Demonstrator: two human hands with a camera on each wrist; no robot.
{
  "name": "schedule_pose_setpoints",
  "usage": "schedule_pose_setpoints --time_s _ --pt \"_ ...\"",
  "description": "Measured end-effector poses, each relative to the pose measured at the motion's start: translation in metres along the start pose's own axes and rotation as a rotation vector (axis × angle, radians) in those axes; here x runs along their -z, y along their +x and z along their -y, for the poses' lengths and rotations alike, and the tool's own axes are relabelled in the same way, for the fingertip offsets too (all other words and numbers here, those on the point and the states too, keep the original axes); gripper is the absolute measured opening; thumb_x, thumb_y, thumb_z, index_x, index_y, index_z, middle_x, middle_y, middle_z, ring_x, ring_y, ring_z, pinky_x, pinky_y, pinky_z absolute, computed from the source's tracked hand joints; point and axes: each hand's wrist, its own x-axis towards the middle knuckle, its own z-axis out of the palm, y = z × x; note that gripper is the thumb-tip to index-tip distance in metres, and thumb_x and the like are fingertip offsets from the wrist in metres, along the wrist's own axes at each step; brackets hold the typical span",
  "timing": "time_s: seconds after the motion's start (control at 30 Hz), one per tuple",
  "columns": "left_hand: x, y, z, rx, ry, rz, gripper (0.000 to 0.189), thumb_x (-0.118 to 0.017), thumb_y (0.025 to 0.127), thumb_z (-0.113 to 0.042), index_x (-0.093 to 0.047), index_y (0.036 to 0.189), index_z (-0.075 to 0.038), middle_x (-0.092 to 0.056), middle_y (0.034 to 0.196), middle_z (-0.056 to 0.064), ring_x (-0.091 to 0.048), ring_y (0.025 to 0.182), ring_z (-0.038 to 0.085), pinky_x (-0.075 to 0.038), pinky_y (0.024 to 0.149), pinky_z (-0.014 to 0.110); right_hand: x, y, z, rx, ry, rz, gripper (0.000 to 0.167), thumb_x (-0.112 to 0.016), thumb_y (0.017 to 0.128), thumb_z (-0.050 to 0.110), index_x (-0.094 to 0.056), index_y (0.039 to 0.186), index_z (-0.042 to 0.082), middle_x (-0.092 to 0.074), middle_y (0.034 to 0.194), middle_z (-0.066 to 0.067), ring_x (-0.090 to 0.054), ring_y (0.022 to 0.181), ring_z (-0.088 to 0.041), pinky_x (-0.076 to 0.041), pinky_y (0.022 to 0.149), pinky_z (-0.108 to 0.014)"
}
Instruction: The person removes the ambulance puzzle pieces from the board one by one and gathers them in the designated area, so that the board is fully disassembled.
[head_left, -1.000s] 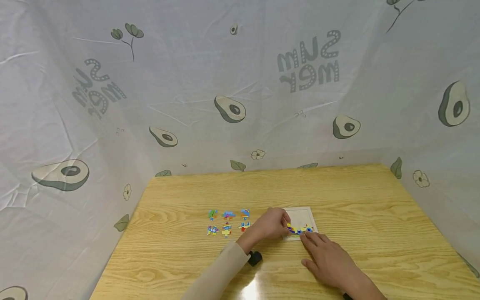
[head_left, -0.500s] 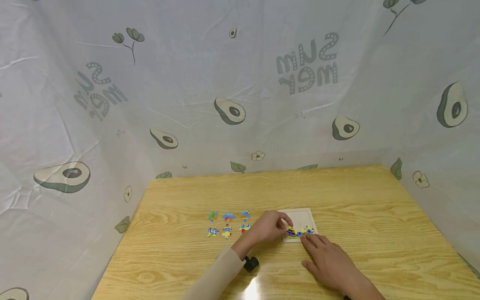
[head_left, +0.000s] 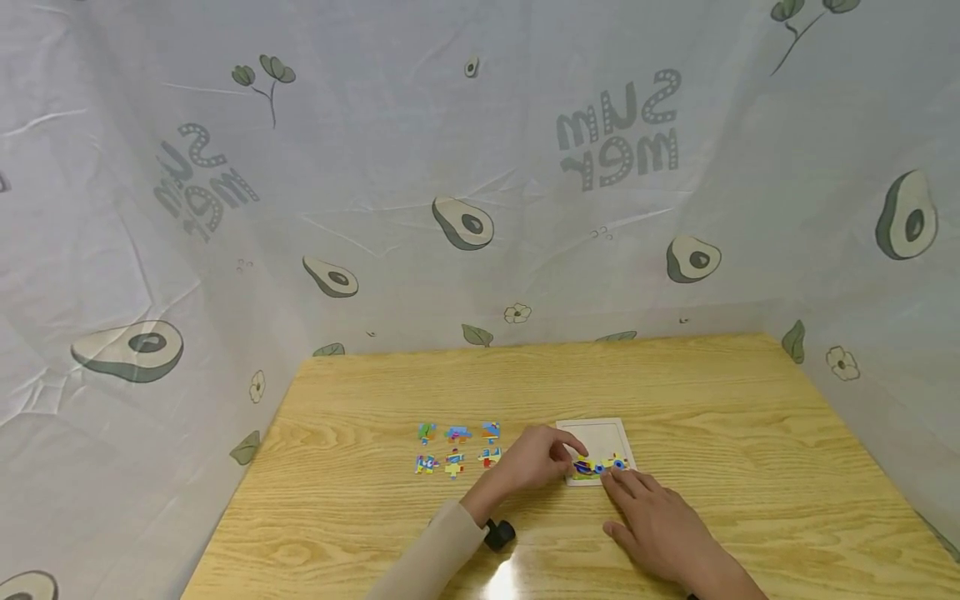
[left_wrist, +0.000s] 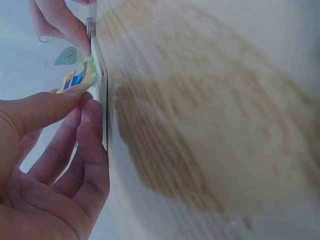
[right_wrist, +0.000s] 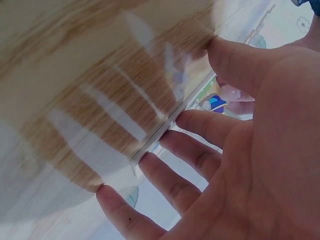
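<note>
A pale square puzzle board (head_left: 600, 432) with a raised border lies on the table. Along its near side runs a row of colourful jigsaw pieces (head_left: 618, 463) with blue wheels. My left hand (head_left: 534, 457) is at the board's left side, thumb and fingers pinching a yellow, blue and green jigsaw piece (left_wrist: 76, 80), which stands tilted in the left wrist view. My right hand (head_left: 660, 521) rests with fairly straight fingers on the board's near edge. In the right wrist view its fingertips (right_wrist: 187, 120) touch that rim, while the thumb meets the tabletop.
Several loose jigsaw pieces lie in two rows left of the board, among them a green one (head_left: 426, 432) and a yellow one (head_left: 453, 469). The wooden table (head_left: 337, 517) is enclosed by a pale curtain (head_left: 375, 167) printed with avocados.
My left hand has shifted slightly at the board's left side, and the piece at its fingertips now looks lower and flatter. The right hand stays in place.
</note>
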Motion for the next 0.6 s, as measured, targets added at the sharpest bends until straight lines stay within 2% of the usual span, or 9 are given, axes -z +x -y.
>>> schedule_pose_setpoints --time_s 0.13,0.3,0.6 --pt "-0.002 -0.002 0.003 0.006 -0.038 -0.026 0.022 -0.074 0.096 -0.004 -0.079 0.116 -0.012 -0.081 0.088 0.000 -0.064 0.070 -0.005 -0.049 0.062 0.015 0.000 0.000 0.001 -0.001 -0.002 -0.001 0.062 -0.075 0.095 0.040 -0.061 0.146 0.007 -0.062 0.147 -0.012 -0.060 0.134 -0.037 -0.056 0.095 -0.060" --pt "0.000 -0.006 0.001 0.035 -0.095 -0.086 0.009 -0.075 0.096 -0.007 -0.079 0.104 -0.009 -0.080 0.087 0.000 -0.067 0.074 -0.005 -0.053 0.069 0.015 0.000 0.000 0.001 -0.001 -0.004 0.001 0.062 -0.074 0.096 0.040 -0.061 0.146 0.007 -0.062 0.147 -0.012 -0.060 0.134 -0.036 -0.056 0.095 -0.060" --pt "0.017 -0.023 -0.006 0.060 -0.186 -0.131 0.004 -0.079 0.094 -0.014 -0.081 0.097 -0.013 -0.079 0.092 -0.003 -0.067 0.079 -0.003 -0.055 0.071 0.018 0.000 0.000 0.002 -0.016 0.005 0.019 0.062 -0.073 0.097 0.041 -0.060 0.147 0.007 -0.061 0.148 -0.012 -0.059 0.136 -0.037 -0.054 0.097 -0.061"
